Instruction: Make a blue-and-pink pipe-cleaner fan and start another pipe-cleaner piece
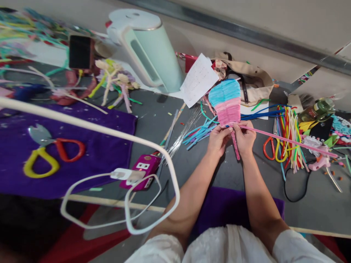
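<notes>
Here's the blue-and-pink chenille-stem fan [226, 100], long axis pointing away from the wearer, over the table [309, 213]. Its narrow base sits between 2 pinching hands, left hand [219, 137] and right hand [245, 137] equally near; a long pink stem [290, 138] slants out rightward. The fingers mask how it joins.

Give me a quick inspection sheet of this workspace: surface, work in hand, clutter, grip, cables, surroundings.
Surface: gray table; purple cloth on its left side.
Work: pink-and-blue fuzzy piece; long pink stem reaching right from the hands.
Clutter: scissors on the cloth; kettle; phone; papers; colored stems piled right.
Grip: left hand and right hand, both pinching at the piece's narrow end.
Cables: white cable looping near the pink outlet box; black cord at right.
Surroundings: pale wall behind; other people, nothing seen.
</notes>
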A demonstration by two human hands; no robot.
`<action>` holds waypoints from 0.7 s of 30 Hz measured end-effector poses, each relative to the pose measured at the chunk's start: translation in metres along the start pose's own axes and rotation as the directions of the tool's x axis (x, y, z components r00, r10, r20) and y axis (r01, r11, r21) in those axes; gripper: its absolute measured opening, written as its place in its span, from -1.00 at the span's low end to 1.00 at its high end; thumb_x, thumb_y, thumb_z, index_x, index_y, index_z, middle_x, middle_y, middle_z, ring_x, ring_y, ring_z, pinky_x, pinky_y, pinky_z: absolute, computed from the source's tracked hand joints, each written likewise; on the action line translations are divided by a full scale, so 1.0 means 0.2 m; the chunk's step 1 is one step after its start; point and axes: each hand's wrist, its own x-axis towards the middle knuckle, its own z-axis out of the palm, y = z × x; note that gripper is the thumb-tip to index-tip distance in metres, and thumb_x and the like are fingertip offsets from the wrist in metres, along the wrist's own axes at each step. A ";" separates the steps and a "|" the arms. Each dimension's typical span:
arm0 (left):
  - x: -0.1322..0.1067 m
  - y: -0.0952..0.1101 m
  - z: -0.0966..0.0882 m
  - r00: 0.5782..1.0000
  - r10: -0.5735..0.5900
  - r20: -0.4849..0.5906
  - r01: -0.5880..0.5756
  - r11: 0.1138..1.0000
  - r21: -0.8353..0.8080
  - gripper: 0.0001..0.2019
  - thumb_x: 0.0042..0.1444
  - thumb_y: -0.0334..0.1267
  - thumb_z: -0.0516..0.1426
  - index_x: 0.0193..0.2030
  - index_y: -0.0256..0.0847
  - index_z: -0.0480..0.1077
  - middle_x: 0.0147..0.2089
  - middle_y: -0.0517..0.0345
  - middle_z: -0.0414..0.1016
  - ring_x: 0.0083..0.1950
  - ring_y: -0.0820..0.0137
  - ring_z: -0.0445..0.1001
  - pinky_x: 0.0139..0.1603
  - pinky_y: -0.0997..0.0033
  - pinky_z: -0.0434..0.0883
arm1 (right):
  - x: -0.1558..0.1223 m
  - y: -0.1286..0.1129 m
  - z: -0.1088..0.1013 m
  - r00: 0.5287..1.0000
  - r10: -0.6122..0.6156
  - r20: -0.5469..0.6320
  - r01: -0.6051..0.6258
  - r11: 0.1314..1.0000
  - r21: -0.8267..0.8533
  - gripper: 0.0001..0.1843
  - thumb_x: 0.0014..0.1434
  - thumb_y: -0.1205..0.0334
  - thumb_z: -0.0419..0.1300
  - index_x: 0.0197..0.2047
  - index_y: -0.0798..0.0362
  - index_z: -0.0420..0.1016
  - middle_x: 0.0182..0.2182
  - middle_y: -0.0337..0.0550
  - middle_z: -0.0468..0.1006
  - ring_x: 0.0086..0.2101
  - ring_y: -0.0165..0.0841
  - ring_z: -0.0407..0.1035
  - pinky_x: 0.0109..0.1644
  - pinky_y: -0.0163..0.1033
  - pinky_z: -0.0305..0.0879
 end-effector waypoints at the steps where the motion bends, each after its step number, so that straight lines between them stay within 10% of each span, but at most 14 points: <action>1: 0.00 0.00 0.00 1.000 0.006 -0.009 -0.006 1.000 -0.004 -0.66 -0.38 -0.38 0.45 -0.38 -0.27 0.53 -0.43 0.23 0.56 -0.46 0.55 0.45 -0.37 0.54 0.39 | 0.00 0.00 0.00 1.000 0.000 -0.002 0.000 1.000 0.003 -0.81 0.16 0.09 0.25 -0.38 0.01 0.44 -0.39 -0.24 0.52 -0.26 -0.33 0.45 -0.11 -0.21 0.37; 21: 0.01 0.03 -0.01 0.996 -0.074 0.045 0.074 0.997 0.004 -0.74 -0.34 -0.38 0.42 -0.44 -0.31 0.52 -0.50 0.21 0.52 -0.49 0.54 0.43 -0.36 0.52 0.38 | 0.00 0.00 0.01 0.995 0.101 0.020 -0.102 0.995 0.020 -0.73 0.15 -0.01 0.25 -0.36 0.02 0.40 -0.41 -0.26 0.53 -0.42 -0.38 0.40 -0.22 -0.24 0.36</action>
